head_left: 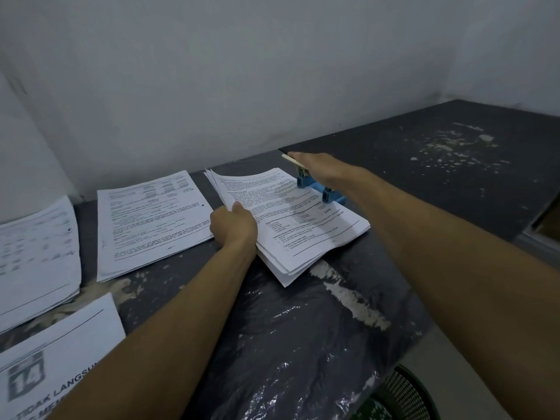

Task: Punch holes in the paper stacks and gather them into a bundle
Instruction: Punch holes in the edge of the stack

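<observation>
Nearest the camera, a white printed sheet with large bold lettering (57, 359) is seen at the lower left, well to the left of both hands. It lies on a dark table covered in crinkled clear plastic film (288, 344), whose surface is marked with pale scuffs.

Further in, the left hand (233, 225) is found clenched on the left edge of a fanned stack of white printed paper (303, 225): the thumb is laid on the top sheet, the fingers are curled under the edge and cannot be seen. The stack is lifted slightly at the gripped side and its sheets are splayed at the near corner. Left of this grip, a flat stack of white printed pages (151, 222) is recorded, with a dark dot visible near its right margin. Left again, another flat stack of printed pages (33, 256) is partly cut off by the frame edge.

Beyond the left grip, the far right edge of the held stack is inserted into a light blue hole punch with a pale lever (318, 186). The right hand (318, 168) is laid flat, palm down, on the lever, fingers extended and pressing. Behind it, a raised dark tabletop slab with white flecks (439, 153) and a grey-white wall (242, 71) are noted.
</observation>
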`<state>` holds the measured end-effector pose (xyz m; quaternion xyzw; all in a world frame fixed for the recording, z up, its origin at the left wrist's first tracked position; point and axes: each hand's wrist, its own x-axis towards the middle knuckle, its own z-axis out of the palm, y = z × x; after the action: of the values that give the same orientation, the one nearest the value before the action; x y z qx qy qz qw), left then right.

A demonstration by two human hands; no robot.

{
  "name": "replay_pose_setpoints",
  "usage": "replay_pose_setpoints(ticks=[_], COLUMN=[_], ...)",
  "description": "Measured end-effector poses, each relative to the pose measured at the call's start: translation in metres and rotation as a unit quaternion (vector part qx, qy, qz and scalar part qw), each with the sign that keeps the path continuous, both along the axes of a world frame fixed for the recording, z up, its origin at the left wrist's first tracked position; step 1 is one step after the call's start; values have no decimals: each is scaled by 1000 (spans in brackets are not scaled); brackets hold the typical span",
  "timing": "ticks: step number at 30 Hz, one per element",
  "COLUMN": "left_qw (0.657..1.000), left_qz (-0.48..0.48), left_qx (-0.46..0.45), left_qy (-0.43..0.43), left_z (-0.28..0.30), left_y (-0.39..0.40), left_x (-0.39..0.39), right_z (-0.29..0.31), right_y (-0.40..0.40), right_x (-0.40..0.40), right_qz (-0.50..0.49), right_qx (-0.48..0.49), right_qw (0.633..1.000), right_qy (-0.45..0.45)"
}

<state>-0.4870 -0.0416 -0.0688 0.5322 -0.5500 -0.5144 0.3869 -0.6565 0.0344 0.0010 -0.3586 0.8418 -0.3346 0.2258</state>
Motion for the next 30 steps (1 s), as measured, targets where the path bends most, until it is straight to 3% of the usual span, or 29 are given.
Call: replay_pose_setpoints(ticks=[12,23,30], left_qw=[999,998,998], left_qz=[1,-3,-2], left_qx=[-16,-39,-51], left_qy=[-30,-40,-29], left_z=[3,2,0], left_y=[5,5,6], left_x=[-1,0,1], right_z=[-2,-18,-21], right_y=[-1,6,8], right_x=[4,18,25], right_qz=[5,103,103], right_qx=[1,28,27], right_qw=[1000,976,966], right_qy=[10,192,234])
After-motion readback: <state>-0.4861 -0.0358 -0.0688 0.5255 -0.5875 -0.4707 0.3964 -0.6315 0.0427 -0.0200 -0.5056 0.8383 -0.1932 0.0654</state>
